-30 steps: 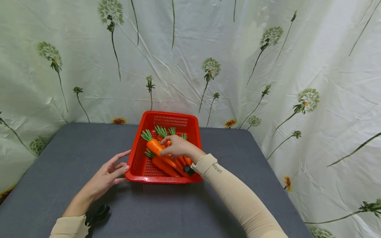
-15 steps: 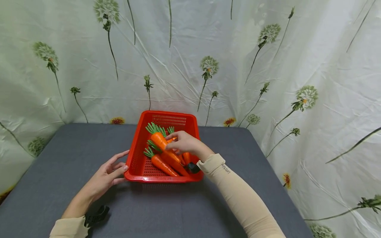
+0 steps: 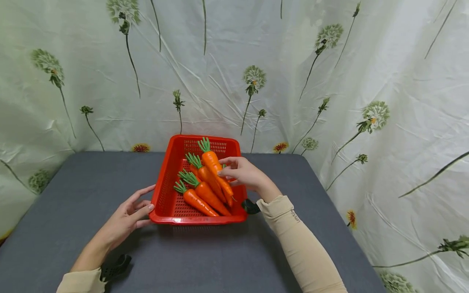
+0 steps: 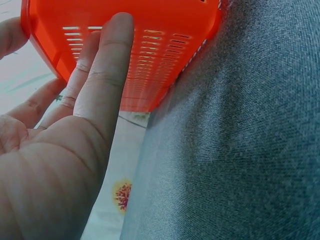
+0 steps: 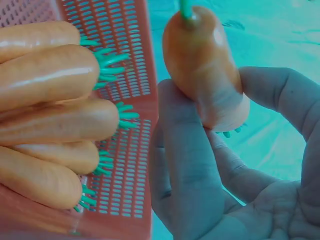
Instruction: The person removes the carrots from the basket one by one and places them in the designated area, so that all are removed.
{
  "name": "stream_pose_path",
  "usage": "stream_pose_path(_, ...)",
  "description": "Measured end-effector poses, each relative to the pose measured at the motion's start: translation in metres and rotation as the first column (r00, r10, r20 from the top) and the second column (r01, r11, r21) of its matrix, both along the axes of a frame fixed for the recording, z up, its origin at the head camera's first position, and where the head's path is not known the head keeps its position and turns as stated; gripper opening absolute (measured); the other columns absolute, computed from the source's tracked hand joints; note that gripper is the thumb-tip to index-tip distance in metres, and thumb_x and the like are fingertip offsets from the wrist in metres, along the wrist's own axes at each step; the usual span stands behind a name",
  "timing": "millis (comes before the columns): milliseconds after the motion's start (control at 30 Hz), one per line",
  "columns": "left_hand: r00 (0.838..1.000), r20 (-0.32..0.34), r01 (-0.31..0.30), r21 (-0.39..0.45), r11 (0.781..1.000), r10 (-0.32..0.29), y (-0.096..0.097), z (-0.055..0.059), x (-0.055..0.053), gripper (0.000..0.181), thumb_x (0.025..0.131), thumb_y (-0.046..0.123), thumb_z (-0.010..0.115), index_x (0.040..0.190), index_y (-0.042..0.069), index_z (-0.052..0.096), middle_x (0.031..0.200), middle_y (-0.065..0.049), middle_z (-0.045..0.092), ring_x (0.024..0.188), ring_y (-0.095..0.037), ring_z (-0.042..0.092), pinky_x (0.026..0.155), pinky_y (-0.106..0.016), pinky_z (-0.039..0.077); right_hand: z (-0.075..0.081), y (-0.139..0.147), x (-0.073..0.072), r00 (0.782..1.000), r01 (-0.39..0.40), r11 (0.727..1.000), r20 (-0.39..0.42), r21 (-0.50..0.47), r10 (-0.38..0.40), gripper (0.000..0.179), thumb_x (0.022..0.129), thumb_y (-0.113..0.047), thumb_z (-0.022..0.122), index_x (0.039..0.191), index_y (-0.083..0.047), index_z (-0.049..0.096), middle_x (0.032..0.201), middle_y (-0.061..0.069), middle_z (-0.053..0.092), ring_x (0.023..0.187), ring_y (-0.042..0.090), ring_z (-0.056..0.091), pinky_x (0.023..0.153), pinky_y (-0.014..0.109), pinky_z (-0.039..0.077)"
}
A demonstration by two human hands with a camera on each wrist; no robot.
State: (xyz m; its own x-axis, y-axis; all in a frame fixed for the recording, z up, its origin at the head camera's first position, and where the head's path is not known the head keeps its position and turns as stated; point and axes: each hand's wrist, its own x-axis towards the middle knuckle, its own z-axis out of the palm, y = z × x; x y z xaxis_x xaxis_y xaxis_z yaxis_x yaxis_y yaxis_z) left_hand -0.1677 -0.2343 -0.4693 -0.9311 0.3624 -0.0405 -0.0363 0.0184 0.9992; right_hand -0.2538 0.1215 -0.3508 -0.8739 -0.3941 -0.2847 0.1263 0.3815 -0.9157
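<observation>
My right hand (image 3: 244,174) pinches an orange carrot (image 3: 211,161) with a green top between thumb and fingers, over the right side of a red plastic basket (image 3: 198,220). In the right wrist view this held carrot (image 5: 200,55) is apart from the others, green end up. Several more carrots (image 3: 209,198) lie side by side in the basket, tops toward the back left. My left hand (image 3: 126,213) rests at the basket's front left corner, its thumb at the rim. In the left wrist view its rather straight fingers (image 4: 102,85) touch the slotted outer wall (image 4: 150,55).
The basket stands on a grey cloth-covered table (image 3: 205,260). Behind and to the right hangs a pale curtain (image 3: 293,81) printed with dandelions. A black device (image 3: 115,268) is strapped at the left wrist and another (image 3: 250,206) at the right.
My right hand has moved right and lifted the carrot across the pile, uncovering the other carrots beneath. The left hand stays at the basket's corner. The head view has shifted slightly.
</observation>
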Motion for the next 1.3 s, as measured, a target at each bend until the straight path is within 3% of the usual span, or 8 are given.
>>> stream_pose_path(300,1.000,-0.008,-0.018,-0.026,1.000,0.018,0.000,0.000,0.000,0.063,0.105,0.020,0.052,0.159,0.017,0.020,0.115,0.000,0.069,0.103,-0.015,0.070,0.086,-0.035,0.060,0.001,0.022,0.005,0.998,0.057,0.997,-0.010,-0.055,-0.057,0.050,0.096,-0.019,0.068,0.142,-0.013,0.051,0.126,0.011,0.062,0.096,0.022,0.064,0.086,0.035,0.059)
stream_pose_path(500,1.000,-0.005,-0.017,-0.024,1.000,0.017,0.001,0.002,0.000,0.063,0.105,0.020,0.052,0.159,0.017,0.020,0.114,-0.002,0.067,0.103,-0.016,0.070,0.086,-0.035,0.060,0.001,0.039,0.002,0.993,0.115,0.990,-0.017,-0.076,-0.117,0.052,0.096,-0.019,0.066,0.144,-0.012,0.049,0.117,0.010,0.061,0.090,0.021,0.059,0.079,0.032,0.057)
stream_pose_path(867,1.000,0.005,-0.024,-0.024,0.999,0.024,0.000,0.000,0.000,0.063,0.105,0.020,0.052,0.159,0.018,0.019,0.115,-0.001,0.067,0.104,-0.016,0.070,0.086,-0.034,0.060,-0.005,0.074,-0.002,0.985,0.163,0.976,-0.026,-0.143,-0.168,0.050,0.099,-0.017,0.062,0.145,-0.007,0.047,0.123,0.011,0.062,0.090,0.015,0.069,0.081,0.031,0.060)
stream_pose_path(1100,1.000,0.005,-0.028,-0.013,1.000,0.028,0.001,0.001,0.001,0.063,0.105,0.019,0.053,0.159,0.018,0.020,0.115,0.000,0.067,0.104,-0.014,0.070,0.085,-0.034,0.060,-0.012,0.095,-0.006,0.974,0.221,0.970,-0.030,-0.101,-0.225,0.055,0.099,-0.020,0.061,0.149,-0.005,0.042,0.127,0.013,0.059,0.088,0.013,0.068,0.080,0.029,0.059)
stream_pose_path(1300,1.000,0.011,-0.022,0.003,1.000,0.022,0.001,0.001,0.000,0.063,0.105,0.019,0.053,0.159,0.018,0.020,0.114,0.000,0.067,0.104,-0.014,0.070,0.086,-0.034,0.060,-0.029,0.109,-0.011,0.959,0.283,0.957,0.002,-0.060,-0.284,0.058,0.100,-0.018,0.060,0.151,-0.003,0.038,0.134,0.019,0.055,0.084,0.010,0.068,0.077,0.026,0.059)
